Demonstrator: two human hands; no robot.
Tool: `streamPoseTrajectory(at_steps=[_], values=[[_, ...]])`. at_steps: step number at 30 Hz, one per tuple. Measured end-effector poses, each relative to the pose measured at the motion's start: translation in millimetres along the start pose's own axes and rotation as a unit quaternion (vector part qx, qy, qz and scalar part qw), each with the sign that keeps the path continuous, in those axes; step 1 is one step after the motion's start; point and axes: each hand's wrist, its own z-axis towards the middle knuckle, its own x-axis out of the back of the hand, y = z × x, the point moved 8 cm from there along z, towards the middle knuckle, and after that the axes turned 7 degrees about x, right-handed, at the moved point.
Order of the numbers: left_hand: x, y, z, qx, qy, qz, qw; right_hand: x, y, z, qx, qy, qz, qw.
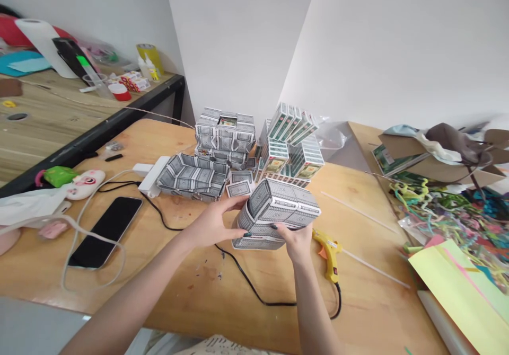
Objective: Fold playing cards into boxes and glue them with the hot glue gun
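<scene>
My left hand (217,221) grips the left end of a box built from grey-patterned playing cards (278,206), thumb low and fingers behind it. My right hand (295,237) holds the same box from the front right, its thumb on the near face. The box is tilted above the table, and its underside is hidden. Just behind it lie loose playing cards (239,187). An open tray of folded cards (194,176) sits to the left, with a larger card structure (225,132) behind. A yellow glue gun (329,254) lies beside my right hand.
Stacked card packs (292,143) stand at the back of the wooden table (254,323). A phone (105,233) and a white power strip (153,177) are at left, with black cable (254,294) across the front. Glue sticks (376,267), craft stems (433,217) and yellow paper (457,291) lie right.
</scene>
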Motion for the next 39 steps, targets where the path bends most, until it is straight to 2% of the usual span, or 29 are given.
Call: streamPoseTrajectory(at_steps=[4,8,10,15,21,26,31,35,39], values=[[3.0,10,-9,-0.016,0.045,0.080,0.996,2,-4,-10,0.004,-0.024,-0.007,1.000],[6.4,16,-12,-0.035,0.083,0.119,0.989,7,-3,-16,-0.001,0.005,-0.023,1.000],[7.7,16,-10,-0.027,0.079,0.112,0.990,7,-1,-16,-0.001,0.014,-0.023,1.000],[4.9,16,-3,0.001,0.026,0.065,0.998,-2,4,-10,-0.013,-0.018,0.005,1.000],[5.6,-2,6,0.036,0.049,-0.013,0.998,-4,8,-7,-0.043,0.010,0.015,0.999],[-5.2,-12,10,0.057,-0.015,-0.088,0.994,-13,11,-2,-0.072,-0.031,0.045,0.996],[-2.5,-10,5,0.035,0.011,-0.035,0.999,-6,8,-3,-0.041,-0.006,0.003,0.999],[-3.2,-4,-1,0.013,0.010,0.018,1.000,-5,8,-8,-0.028,-0.024,-0.014,0.999],[-4.2,-3,-6,0.022,0.014,0.052,0.998,-6,12,-15,-0.044,-0.045,-0.001,0.998]])
